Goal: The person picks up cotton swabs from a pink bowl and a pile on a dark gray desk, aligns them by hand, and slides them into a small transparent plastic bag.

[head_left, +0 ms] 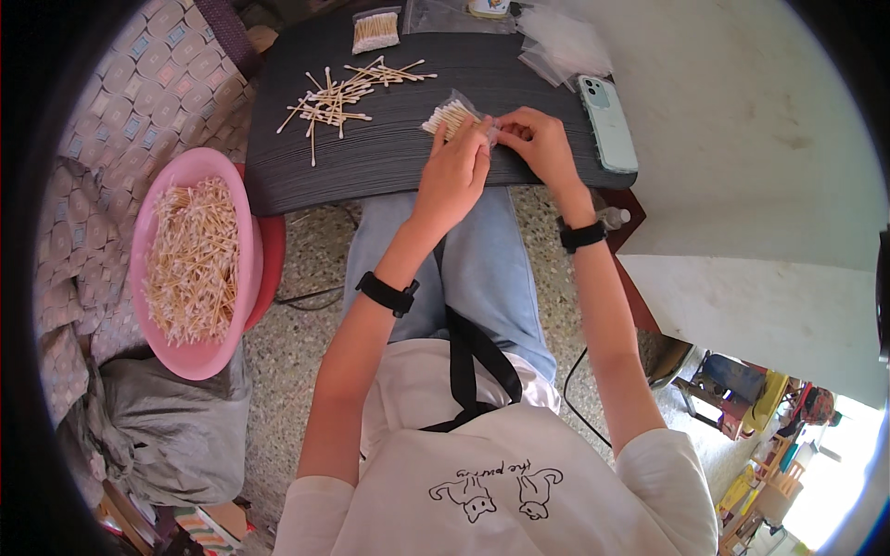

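Note:
A small clear plastic bag of cotton swabs point(449, 118) lies on the black table, near its front edge. My left hand point(456, 167) rests over it, fingers closed on the bag. At the bag's right end, the fingertips of my right hand point(538, 139) pinch the clear plastic. Loose cotton swabs point(336, 97) are scattered in a crossed heap to the left of my hands. Farther back sits another bag packed with cotton swabs point(375, 32), lined up side by side.
A pink basin point(250, 278) full of cotton swabs stands left of the table point(278, 185). A pale green phone point(607, 125) lies at the table's right edge. Behind it are empty clear bags point(567, 42). A white wall point(723, 139) bounds the right side.

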### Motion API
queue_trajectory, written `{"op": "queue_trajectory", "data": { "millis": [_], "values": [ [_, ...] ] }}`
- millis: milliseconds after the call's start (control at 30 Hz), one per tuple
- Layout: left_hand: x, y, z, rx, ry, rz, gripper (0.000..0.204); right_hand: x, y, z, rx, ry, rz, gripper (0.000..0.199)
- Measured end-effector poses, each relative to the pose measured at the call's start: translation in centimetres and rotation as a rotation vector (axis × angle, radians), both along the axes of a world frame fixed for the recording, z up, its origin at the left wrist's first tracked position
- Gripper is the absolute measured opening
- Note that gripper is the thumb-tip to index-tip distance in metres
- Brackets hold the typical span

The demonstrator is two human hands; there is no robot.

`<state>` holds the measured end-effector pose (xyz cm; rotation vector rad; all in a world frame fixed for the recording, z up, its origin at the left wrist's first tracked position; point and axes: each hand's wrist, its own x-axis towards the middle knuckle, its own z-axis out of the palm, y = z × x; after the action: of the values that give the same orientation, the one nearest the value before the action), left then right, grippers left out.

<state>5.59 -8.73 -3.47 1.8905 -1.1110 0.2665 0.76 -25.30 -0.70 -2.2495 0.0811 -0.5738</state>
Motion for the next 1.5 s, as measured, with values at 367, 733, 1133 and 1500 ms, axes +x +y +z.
{"op": "queue_trajectory", "data": {
  "millis": [367, 733, 1133, 1500],
  "values": [
    [0.0, 0.5, 0.2, -0.010, 0.041, -0.023, 0.028, -0.4, -0.2, 0.5, 0.034, 0.044, 0.036, 0.015],
    [0.1, -0.8, 0.9, 0.011, -0.111, 0.096, 0.028, -2.5, 0.1, -0.9, 0.198, -0.010, -0.056, 0.010],
    [0.3, -0.7, 0.7, 0.031, -0.030, 0.179, 0.019, -3.3, 0.2, -0.1, 0.144, 0.035, 0.013, 0.014],
    [1.4, -0.2, 0.1, 0.265, -0.238, 0.221, 0.033, -3.2, 0.2, -0.4, 0.168, 0.016, 0.009, 0.014]
  ]
}}
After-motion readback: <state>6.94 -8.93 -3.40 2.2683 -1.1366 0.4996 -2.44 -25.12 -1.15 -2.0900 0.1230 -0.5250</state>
